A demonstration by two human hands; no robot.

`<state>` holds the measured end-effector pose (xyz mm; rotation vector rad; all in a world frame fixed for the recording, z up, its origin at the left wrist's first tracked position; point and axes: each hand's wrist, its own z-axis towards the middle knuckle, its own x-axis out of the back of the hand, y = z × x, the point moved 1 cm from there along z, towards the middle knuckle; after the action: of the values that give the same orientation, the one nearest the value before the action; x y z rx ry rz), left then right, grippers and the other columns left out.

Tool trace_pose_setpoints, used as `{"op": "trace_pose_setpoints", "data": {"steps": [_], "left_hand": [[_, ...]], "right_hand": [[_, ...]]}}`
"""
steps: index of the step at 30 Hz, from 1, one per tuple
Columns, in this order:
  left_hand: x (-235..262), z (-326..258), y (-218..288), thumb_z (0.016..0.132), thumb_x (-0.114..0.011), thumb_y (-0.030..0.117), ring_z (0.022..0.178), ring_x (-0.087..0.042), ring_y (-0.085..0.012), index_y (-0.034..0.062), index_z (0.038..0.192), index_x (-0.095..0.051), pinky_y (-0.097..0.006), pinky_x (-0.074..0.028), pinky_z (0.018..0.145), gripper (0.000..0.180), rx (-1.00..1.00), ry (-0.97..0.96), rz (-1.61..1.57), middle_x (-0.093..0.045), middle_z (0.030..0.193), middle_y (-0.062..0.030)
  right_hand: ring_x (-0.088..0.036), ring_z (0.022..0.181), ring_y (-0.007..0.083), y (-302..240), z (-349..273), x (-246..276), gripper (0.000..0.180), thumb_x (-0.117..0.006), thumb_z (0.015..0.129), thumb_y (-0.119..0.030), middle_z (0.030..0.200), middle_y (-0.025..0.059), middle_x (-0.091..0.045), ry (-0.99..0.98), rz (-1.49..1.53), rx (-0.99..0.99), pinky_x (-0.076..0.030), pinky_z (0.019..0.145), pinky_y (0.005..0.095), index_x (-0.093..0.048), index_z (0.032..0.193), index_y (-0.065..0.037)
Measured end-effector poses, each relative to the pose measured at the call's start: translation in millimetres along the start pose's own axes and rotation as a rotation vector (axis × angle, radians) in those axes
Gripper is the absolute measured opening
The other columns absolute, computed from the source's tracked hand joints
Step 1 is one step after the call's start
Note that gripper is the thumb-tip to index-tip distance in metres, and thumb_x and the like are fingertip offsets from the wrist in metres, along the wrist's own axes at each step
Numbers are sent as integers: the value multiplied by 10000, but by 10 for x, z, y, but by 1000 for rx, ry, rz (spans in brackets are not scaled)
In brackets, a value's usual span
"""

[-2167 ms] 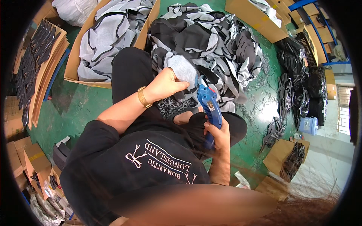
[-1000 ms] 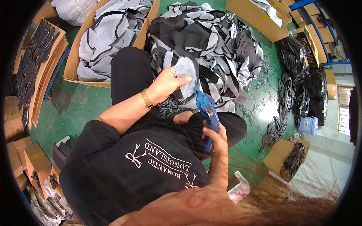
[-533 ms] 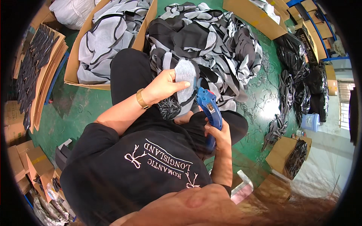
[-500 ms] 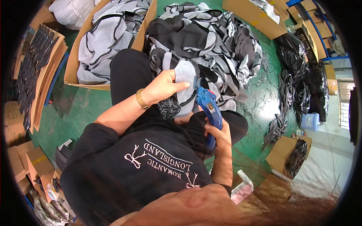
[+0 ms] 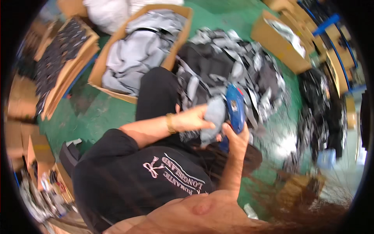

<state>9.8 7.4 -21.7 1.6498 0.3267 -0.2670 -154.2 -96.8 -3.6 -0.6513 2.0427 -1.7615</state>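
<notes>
My left hand [image 5: 193,118], with a gold-coloured watch at the wrist, pinches a small light grey fabric piece [image 5: 215,115] between thumb and fingers. Wrapped round the handle of blue cordless electric scissors [image 5: 235,107] is my right hand [image 5: 238,138]. The tool lies just right of the fabric, its head pointing away from me; its blades cannot be made out in the blur. Beyond both hands spreads a large heap of grey and black fabric pieces [image 5: 210,64]. Dark trimmings lie below the held piece, partly hidden by my left hand.
A cardboard box [image 5: 115,94] full of grey fabric stands ahead on the left, close to my knee. Another box [image 5: 278,45] sits at the far right. Black plastic bags [image 5: 317,97] line the right side, near a blue bucket [image 5: 326,158]. Stacked cardboard sheets [image 5: 72,74] stand at left.
The whole view has shifted and blurred. The scissors, before at the fabric's right edge, now reach farther forward beside it and stand more upright. Both hands keep their hold.
</notes>
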Motion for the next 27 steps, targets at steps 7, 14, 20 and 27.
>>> {"op": "trace_pose_setpoints", "data": {"steps": [7,14,20,27], "left_hand": [[-107,39,-50,836,-699,141,973,-536,-78,42,1118,-605,-265,-421,898,313,-103,81,-166,-618,1037,12],[46,185,73,854,-669,112,912,-548,-72,62,1079,-618,-263,-448,844,235,-275,141,-30,-623,995,37],[306,116,394,852,-672,133,839,-572,-65,76,1038,-624,-251,-470,771,200,-45,276,-307,-625,938,44],[317,230,251,870,-646,136,870,-633,-148,36,1101,-592,-294,-514,796,258,-43,58,-526,-648,996,-38]], "right_hand": [[-485,638,73,85,47,-137,282,-744,683,-12,758,-11,-531,-5,-36,75,-418,587,217,-551,888,-32],[-572,599,150,-92,-121,46,349,-661,738,-8,779,67,-555,-126,278,-114,-500,575,270,-528,1058,41],[-563,608,184,235,-196,373,456,-721,660,-169,696,88,-549,-334,419,-224,-467,574,289,-540,1014,53],[-469,542,164,347,-469,334,395,-707,647,-157,629,59,-475,-442,437,-350,-400,508,277,-521,945,22]]}}
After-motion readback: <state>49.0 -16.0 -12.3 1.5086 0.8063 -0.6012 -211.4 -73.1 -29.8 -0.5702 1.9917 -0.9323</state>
